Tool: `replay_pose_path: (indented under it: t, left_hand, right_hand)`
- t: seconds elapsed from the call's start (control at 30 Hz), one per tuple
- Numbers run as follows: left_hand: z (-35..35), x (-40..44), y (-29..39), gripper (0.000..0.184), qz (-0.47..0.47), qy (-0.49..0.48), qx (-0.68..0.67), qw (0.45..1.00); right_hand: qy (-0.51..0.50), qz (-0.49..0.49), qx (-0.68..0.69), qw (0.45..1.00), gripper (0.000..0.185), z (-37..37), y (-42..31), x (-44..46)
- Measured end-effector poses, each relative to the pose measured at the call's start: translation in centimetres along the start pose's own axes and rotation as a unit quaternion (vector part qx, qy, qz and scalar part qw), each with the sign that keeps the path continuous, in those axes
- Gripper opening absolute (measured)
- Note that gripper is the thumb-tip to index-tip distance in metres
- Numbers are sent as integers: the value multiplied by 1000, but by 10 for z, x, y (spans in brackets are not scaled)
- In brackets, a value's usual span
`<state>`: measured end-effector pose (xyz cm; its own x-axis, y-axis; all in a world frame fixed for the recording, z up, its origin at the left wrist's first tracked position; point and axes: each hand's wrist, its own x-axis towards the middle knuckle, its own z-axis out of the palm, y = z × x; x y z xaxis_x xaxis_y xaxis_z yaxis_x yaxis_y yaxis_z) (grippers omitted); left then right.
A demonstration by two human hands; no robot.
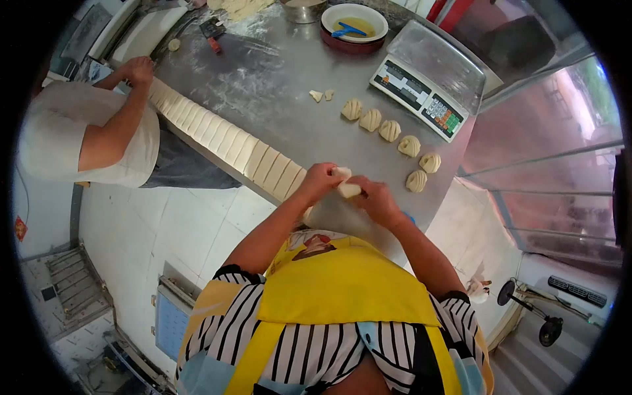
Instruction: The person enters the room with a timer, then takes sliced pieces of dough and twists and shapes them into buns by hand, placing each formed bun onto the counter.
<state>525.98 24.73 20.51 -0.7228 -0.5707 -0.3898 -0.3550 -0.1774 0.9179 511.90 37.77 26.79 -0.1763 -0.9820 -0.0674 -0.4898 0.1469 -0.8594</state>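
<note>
My left hand (pixel 320 180) and my right hand (pixel 375 199) are close together above the near edge of the metal table. Both have their fingers closed on a small piece of pale dough (pixel 349 190), partly hidden by the fingers. Left of my hands, a long row of cut dough strips (pixel 227 141) runs along the table edge. Beyond my right hand, several twisted dough rolls (pixel 390 130) with ridged tops stand in a curved line. Two small dough scraps (pixel 316 96) lie farther back.
A digital scale (pixel 421 92) stands at the back right. Behind are a white bowl (pixel 355 23) of yellowish liquid with a blue-handled tool and a metal bowl (pixel 303 9). At the left, a co-worker (pixel 99 135) works at the far end of the strips. Flour dusts the metal table (pixel 276 85).
</note>
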Motion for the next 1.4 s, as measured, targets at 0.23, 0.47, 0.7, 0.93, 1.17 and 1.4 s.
replay_pose_path:
  t: [0.23,0.47,0.7,0.93,1.17,1.4]
  left_hand:
    - [26,-24,20,20,168,-40,206,963]
    - [26,-12,2,29,199,39,108,973]
    - [16,15,-11,27,69,-167,181,967]
    - [32,58,-36,24,104,-128,244,956]
    - [34,59,-37,24,-50,-136,270,952]
    - [38,61,-55,26,5,-114,285,952]
  right_hand:
    - [1,301,367,880,27,1,45,25]
    - [-45,387,560,731,30,20,54,17]
    - [-35,456,438,774,37,21,50,3]
    - [29,344,472,811,42,36,99,-9]
    - [-3,219,85,972,14,50,142,-9]
    - [19,263,89,960,19,38,131,4]
